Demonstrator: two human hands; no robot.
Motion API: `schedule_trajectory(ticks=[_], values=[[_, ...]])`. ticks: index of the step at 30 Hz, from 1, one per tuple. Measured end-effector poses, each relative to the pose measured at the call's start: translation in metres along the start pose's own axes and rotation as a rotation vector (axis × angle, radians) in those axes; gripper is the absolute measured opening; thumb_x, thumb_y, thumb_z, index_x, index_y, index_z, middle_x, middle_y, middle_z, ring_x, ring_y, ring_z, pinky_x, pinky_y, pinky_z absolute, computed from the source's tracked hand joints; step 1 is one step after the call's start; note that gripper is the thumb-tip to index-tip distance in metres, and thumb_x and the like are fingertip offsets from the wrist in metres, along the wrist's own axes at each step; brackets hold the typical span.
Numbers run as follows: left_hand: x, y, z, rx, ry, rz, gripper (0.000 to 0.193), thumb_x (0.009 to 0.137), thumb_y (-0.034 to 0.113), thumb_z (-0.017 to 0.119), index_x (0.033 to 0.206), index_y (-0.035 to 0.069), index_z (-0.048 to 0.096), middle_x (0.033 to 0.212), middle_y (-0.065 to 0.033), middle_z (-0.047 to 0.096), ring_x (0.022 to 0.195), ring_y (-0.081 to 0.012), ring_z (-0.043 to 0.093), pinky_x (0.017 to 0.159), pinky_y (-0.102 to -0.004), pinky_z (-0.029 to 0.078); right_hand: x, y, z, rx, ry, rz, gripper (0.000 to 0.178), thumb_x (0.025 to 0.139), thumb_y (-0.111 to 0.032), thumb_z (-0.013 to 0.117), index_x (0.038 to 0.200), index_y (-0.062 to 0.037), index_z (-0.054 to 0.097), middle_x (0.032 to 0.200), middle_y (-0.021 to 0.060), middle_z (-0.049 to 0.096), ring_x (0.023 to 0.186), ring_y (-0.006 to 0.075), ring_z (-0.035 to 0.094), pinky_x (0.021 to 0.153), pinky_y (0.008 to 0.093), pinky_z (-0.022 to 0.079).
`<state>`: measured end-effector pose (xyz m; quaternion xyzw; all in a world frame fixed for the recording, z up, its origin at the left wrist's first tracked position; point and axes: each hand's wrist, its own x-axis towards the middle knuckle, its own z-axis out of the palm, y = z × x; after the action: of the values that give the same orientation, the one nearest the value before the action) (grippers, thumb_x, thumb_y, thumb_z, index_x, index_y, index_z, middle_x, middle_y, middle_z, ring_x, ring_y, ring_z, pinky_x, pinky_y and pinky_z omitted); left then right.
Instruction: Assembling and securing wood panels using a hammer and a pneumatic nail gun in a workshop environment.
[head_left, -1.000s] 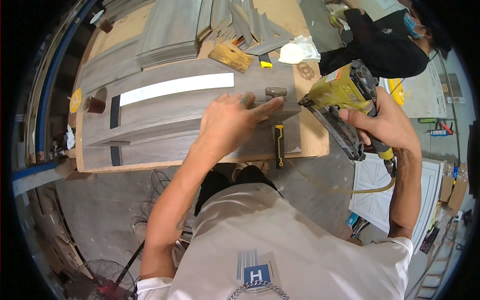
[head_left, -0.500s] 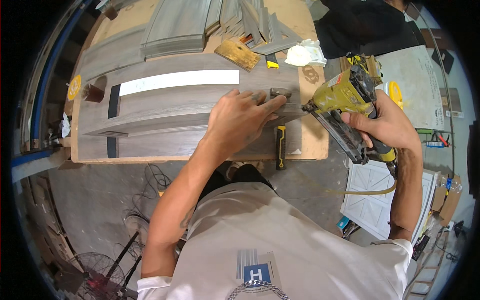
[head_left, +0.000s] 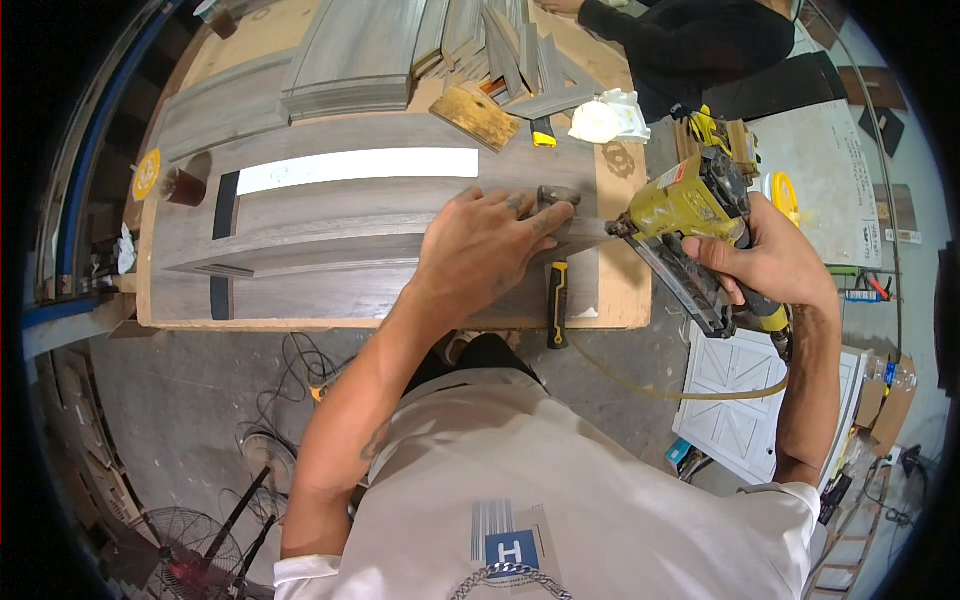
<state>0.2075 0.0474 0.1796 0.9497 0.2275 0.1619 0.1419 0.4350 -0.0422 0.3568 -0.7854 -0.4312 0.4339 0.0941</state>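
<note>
My left hand (head_left: 485,245) lies over the right end of a long grey wood-grain frame piece (head_left: 330,238), gripping it with the fingers across its top. Part of that end is hidden under my palm. In my right hand (head_left: 775,255) is a yellow-green and black nail gun (head_left: 690,205). Its nose points left, close to the right end of the frame piece. A hammer shows its dark head (head_left: 558,196) by my left fingertips and its black-and-yellow handle (head_left: 558,305) at the bench's near edge; its middle is hidden.
On the bench (head_left: 625,290) are a white strip (head_left: 360,168), a raw wood block (head_left: 474,115), stacked grey panels (head_left: 350,60) and loose grey strips (head_left: 530,60). A cup of brown drink (head_left: 184,187) stands left. A hose (head_left: 680,394) hangs near me. Another person's dark sleeve (head_left: 690,45) is at far right.
The nail gun has tilted slightly and sits a little lower. My left hand keeps its hold on the frame piece. Another person's arm and hand have come into view at the far side.
</note>
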Motion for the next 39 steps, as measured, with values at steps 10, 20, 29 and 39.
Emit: schedule_trajectory(ticks=[10,20,29,39], values=[[0.0,-0.001,0.003,-0.022,0.113,0.022,0.031,0.096,0.035,0.058,0.126,0.025,0.062,0.084,-0.0022,0.066,0.08,-0.0191,0.066,0.075,-0.0337,0.051,0.0,-0.003,-0.001,-0.08,-0.01,-0.023,0.024,0.088,-0.019,0.073,0.097,0.002,0.067,0.059,0.0,0.058,0.044,0.0076,0.049,0.043,0.0257,0.04],[0.001,-0.002,-0.002,-0.003,0.123,0.01,0.032,0.094,0.032,0.062,0.126,0.027,0.062,0.088,-0.0023,0.065,0.079,-0.0199,0.065,0.072,-0.0351,0.051,0.004,-0.005,-0.009,-0.087,-0.049,-0.055,0.026,0.087,-0.022,0.073,0.094,0.002,0.068,0.059,0.0011,0.059,0.045,0.0088,0.052,0.044,0.0272,0.042],[-0.004,0.0,-0.002,-0.091,0.077,0.027,0.035,0.094,0.027,0.062,0.128,0.021,0.06,0.093,-0.0064,0.066,0.088,-0.0245,0.066,0.08,-0.0381,0.051,-0.006,-0.02,-0.008,-0.4,-0.04,-0.147,0.028,0.086,-0.027,0.074,0.093,0.0002,0.071,0.06,0.0057,0.064,0.047,0.012,0.06,0.046,0.03,0.047],[-0.158,-0.129,-0.116,0.105,0.204,-0.233,0.034,0.082,0.027,0.073,0.116,0.025,0.075,0.094,-0.0028,0.069,0.095,-0.0201,0.064,0.107,-0.0474,0.035,-0.041,-0.023,0.015,-0.193,0.083,-0.08,0.033,0.088,-0.032,0.073,0.083,0.0009,0.069,0.054,0.0033,0.06,0.046,0.0102,0.057,0.046,0.0286,0.044]])
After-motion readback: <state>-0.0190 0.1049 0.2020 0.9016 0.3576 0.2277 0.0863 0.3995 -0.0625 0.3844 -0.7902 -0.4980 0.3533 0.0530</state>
